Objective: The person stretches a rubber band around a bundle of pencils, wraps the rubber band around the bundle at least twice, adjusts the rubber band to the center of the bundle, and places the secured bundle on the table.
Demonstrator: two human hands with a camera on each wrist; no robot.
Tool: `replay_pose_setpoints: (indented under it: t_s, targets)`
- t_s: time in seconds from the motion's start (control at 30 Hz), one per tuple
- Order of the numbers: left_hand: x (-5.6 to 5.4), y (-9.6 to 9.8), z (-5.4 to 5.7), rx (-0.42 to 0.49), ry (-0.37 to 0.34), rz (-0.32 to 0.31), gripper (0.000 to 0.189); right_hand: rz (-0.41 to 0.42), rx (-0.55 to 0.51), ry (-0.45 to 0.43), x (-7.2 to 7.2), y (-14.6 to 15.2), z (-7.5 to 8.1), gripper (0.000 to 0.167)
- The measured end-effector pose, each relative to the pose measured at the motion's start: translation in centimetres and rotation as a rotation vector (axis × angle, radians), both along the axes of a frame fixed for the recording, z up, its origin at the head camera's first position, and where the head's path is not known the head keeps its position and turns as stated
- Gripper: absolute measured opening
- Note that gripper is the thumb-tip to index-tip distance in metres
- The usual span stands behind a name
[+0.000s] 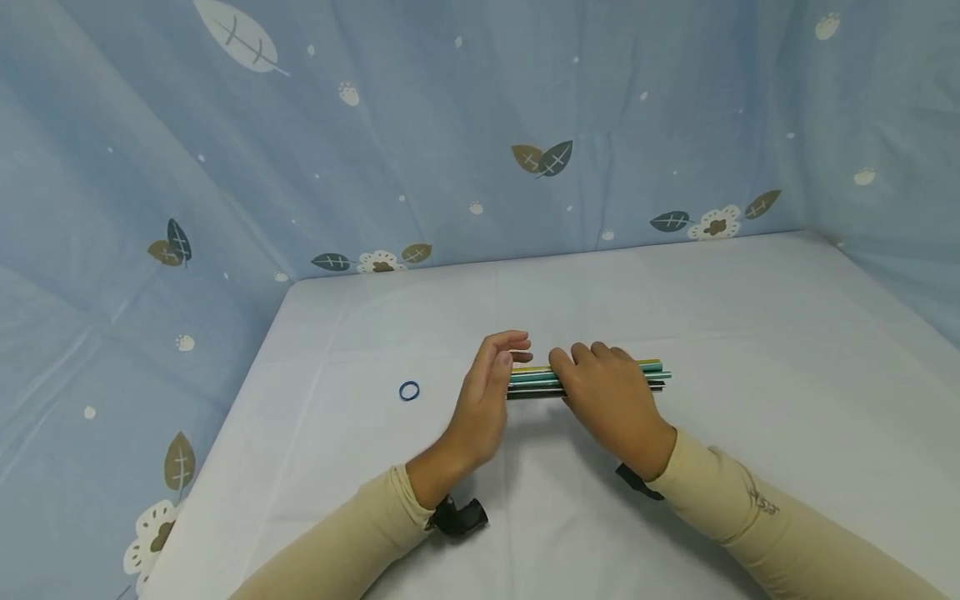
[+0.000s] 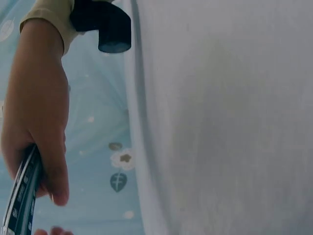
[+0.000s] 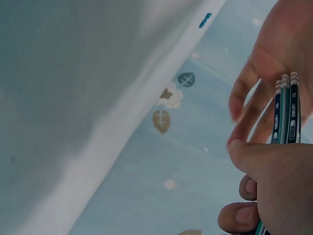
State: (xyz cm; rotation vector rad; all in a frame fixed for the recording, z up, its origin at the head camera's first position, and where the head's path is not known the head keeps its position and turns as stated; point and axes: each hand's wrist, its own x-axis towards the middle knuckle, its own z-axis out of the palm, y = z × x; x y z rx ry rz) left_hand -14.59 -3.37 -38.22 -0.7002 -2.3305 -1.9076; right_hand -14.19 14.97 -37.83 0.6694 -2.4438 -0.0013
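My right hand [image 1: 611,400] wraps its fingers and thumb around a bundle of several pencils [image 1: 536,382], some green, some dark, one yellow-edged. The bundle lies level over the white table, pointing left and right. At its left end stands my left hand [image 1: 483,404], palm turned toward the pencil ends and fingers bent slightly, gripping nothing. In the right wrist view the pencil ends [image 3: 286,81], tipped in a pale colour, sit right at the left palm [image 3: 274,54]. The left wrist view shows the right hand [image 2: 41,112] from below with the pencils [image 2: 24,191] in its grip.
A small blue ring-shaped band [image 1: 408,391] lies on the white-covered table [image 1: 337,467], left of the hands. Blue cloth [image 1: 450,125] with leaves and flowers hangs behind and at the sides. Each wrist wears a black camera, such as the left one [image 1: 459,518].
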Motion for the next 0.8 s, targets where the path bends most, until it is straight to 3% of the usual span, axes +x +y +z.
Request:
replay_pose_setpoints:
  t_s: [0.4, 0.8]
  targets:
    - [0.46, 0.08, -0.06, 0.000, 0.060, -0.086, 0.055, 0.015, 0.013, 0.020, 0.57, -0.11, 0.17, 0.027]
    - [0.59, -0.02, 0.06, -0.025, 0.080, -0.116, 0.055, 0.009, 0.009, 0.011, 0.58, -0.02, 0.16, 0.034]
